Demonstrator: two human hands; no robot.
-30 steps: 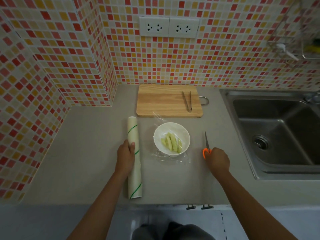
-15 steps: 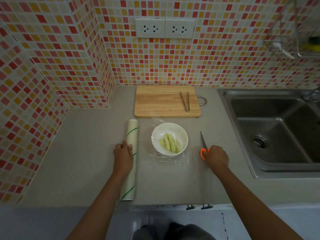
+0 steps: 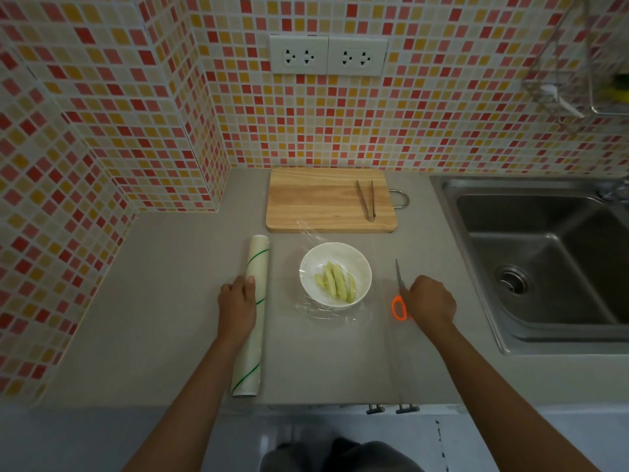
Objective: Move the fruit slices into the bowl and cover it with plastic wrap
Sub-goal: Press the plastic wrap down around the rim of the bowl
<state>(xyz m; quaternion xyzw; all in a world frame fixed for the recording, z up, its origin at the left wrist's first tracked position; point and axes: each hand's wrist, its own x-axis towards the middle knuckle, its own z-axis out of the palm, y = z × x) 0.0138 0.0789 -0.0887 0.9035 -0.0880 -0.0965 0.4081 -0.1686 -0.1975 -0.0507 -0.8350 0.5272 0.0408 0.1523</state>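
A white bowl (image 3: 335, 273) holds several pale green fruit slices (image 3: 337, 282) under clear plastic wrap (image 3: 323, 310), whose loose edges lie crumpled around the bowl. The roll of plastic wrap (image 3: 253, 315) lies lengthwise to the bowl's left. My left hand (image 3: 237, 306) rests on the roll's middle, fingers curled over it. To the right, my right hand (image 3: 429, 299) grips the orange-handled scissors (image 3: 399, 291), whose blades point away from me on the counter.
Behind the bowl lies a wooden cutting board (image 3: 323, 201) with metal tongs (image 3: 366, 204) on it. A steel sink (image 3: 544, 264) fills the right side. Tiled walls close the left and back. The counter's front edge (image 3: 306, 401) runs just below the roll's end.
The roll under my left hand has swung slightly, its near end shifting left. My right hand with the scissors has drawn a little away from the bowl.
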